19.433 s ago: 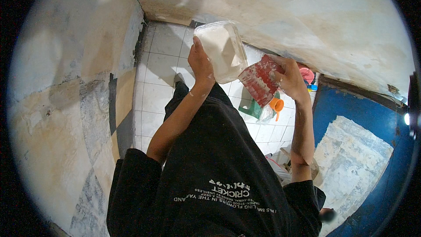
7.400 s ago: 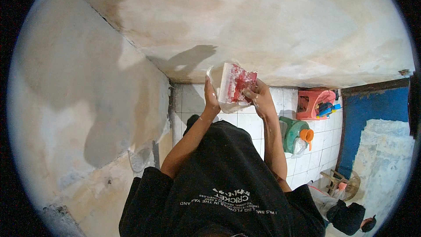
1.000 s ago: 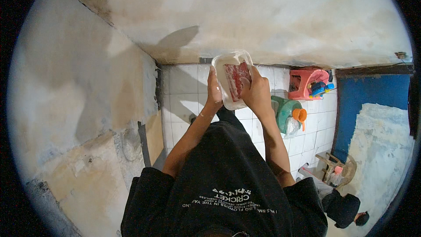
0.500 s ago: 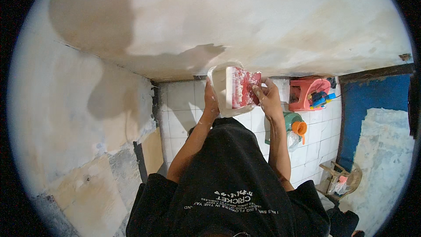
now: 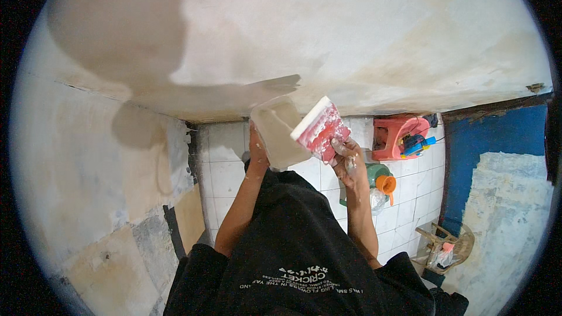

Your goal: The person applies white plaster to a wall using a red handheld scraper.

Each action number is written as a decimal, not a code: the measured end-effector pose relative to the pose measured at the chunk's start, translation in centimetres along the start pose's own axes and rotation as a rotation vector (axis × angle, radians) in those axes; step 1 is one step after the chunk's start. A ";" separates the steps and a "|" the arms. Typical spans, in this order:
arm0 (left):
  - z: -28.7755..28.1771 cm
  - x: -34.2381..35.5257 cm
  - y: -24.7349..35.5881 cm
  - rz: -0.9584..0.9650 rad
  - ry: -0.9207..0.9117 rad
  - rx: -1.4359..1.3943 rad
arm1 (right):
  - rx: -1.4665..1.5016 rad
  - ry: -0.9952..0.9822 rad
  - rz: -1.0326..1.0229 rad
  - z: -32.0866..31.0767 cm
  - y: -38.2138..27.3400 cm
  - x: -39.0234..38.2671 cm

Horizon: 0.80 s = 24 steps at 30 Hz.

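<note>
My left hand grips the left side of a clear plastic tub, its fingers partly hidden behind the wall. Pale beige wall putty coats the inside of the tub. In my right hand is a wide red putty knife, smeared with white, with a band of putty along its pale edge. The blade is tilted and stands just right of the tub's rim. My thumb presses on its red face.
Ahead rises a patchy plastered wall. On the tiled floor to the right are a pink stool with blue and yellow items, a green container, and an orange dipper. A brown chair stands farther right, near a blue panel.
The putty knife has come out from over the tub and turned, its edge now pointing up and left. The tub has shifted slightly left.
</note>
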<state>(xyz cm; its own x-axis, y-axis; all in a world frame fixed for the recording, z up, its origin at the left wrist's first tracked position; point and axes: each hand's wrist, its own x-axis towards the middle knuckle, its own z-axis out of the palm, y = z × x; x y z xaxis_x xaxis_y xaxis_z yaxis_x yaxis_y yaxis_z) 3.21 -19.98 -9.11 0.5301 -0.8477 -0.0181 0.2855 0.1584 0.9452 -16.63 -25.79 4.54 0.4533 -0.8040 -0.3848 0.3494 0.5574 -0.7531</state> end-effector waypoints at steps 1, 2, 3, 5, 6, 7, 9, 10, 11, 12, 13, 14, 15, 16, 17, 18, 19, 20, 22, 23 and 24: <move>-0.5 -0.1 0.0 -0.006 0.019 -0.002 | 0.035 0.004 -0.015 -0.3 0.4 0.2; -1.1 -0.5 -0.1 -0.127 0.075 -0.296 | 0.064 0.034 -0.047 -0.6 0.8 0.6; -1.7 -0.8 0.2 -0.248 0.132 -0.584 | 0.096 0.064 -0.075 -0.4 1.3 1.5; -3.6 -1.4 -0.6 -0.252 0.199 -0.668 | 0.135 0.060 -0.106 -0.5 1.8 3.8; -4.6 -1.8 -1.0 -0.245 0.207 -0.657 | 0.145 0.031 -0.109 -1.5 2.6 6.0; -5.5 -2.2 -1.1 -0.241 0.214 -0.645 | 0.157 0.004 -0.112 -2.5 3.3 8.3; -7.0 -3.3 -0.9 -0.234 0.218 -0.689 | -0.047 -0.065 -0.159 -4.2 4.9 12.9; -7.4 -3.7 -0.6 -0.271 0.244 -0.719 | -0.225 -0.120 -0.262 -5.0 5.5 15.5; -8.0 -4.1 -0.4 -0.305 0.278 -0.749 | -0.191 -0.118 -0.266 -4.5 5.2 17.2; -8.2 -4.5 -0.1 -0.331 0.301 -0.772 | -0.158 -0.108 -0.277 -4.1 4.6 18.8; -8.5 -5.1 0.1 -0.331 0.330 -0.775 | 0.088 -0.045 -0.183 -2.2 3.4 19.5; -8.7 -5.7 0.3 -0.323 0.349 -0.778 | -0.250 -0.091 -0.300 -1.9 2.0 20.3; -8.9 -6.3 0.4 -0.308 0.361 -0.762 | -0.047 -0.068 -0.168 -0.7 0.3 20.1; -8.9 -6.7 0.2 -0.287 0.367 -0.743 | 0.165 -0.017 -0.049 0.5 -1.7 19.9; -8.8 -7.1 0.2 -0.268 0.369 -0.722 | 0.190 -0.027 -0.080 1.3 -3.0 18.7; -8.7 -7.7 0.1 -0.241 0.377 -0.700 | 0.186 -0.067 -0.064 2.3 -4.4 17.2; -8.7 -8.1 0.0 -0.221 0.379 -0.683 | 0.181 -0.103 -0.056 2.7 -5.2 15.5; -8.5 -8.4 0.0 -0.199 0.380 -0.666 | 0.183 -0.066 -0.047 2.4 -5.3 14.0; -8.3 -8.7 -0.3 -0.153 0.377 -0.628 | 0.184 -0.006 -0.027 2.1 -4.9 11.4; -8.2 -8.9 -0.6 -0.126 0.378 -0.611 | 0.135 -0.031 0.014 1.9 -4.0 11.4; -8.7 -8.9 -1.8 -0.136 0.373 -0.675 | 0.087 -0.055 0.050 1.2 -2.6 11.8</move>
<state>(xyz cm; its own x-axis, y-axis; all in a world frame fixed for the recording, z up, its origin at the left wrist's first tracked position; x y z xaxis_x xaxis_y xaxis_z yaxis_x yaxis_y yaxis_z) 4.89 -8.35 -13.50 0.6548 -0.6743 -0.3413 0.7277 0.4405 0.5258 -11.20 -36.47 2.63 0.5150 -0.7639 -0.3889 0.3944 0.6140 -0.6836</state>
